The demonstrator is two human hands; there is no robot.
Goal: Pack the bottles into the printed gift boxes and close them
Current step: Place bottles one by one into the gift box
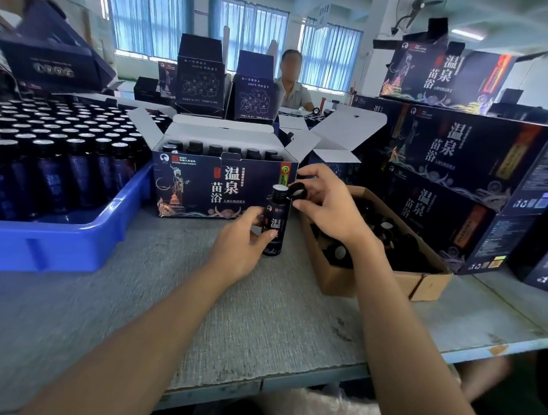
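A small dark bottle [276, 207] with a white sealed mouth stands upright on the grey table, just in front of an open printed gift box [204, 187]. My left hand [242, 240] grips the bottle's lower body. My right hand [325, 203] pinches a black cap [299, 191] tilted just beside the bottle's mouth, apart from it. The gift box holds a row of capped bottles [215, 148] and its white flaps stand open.
A blue crate [58, 240] full of uncapped bottles sits at left. A brown carton [374, 276] of black caps lies at right, under my right wrist. Closed printed boxes [458, 172] are stacked far right. A person [293, 81] sits across the table behind upright boxes.
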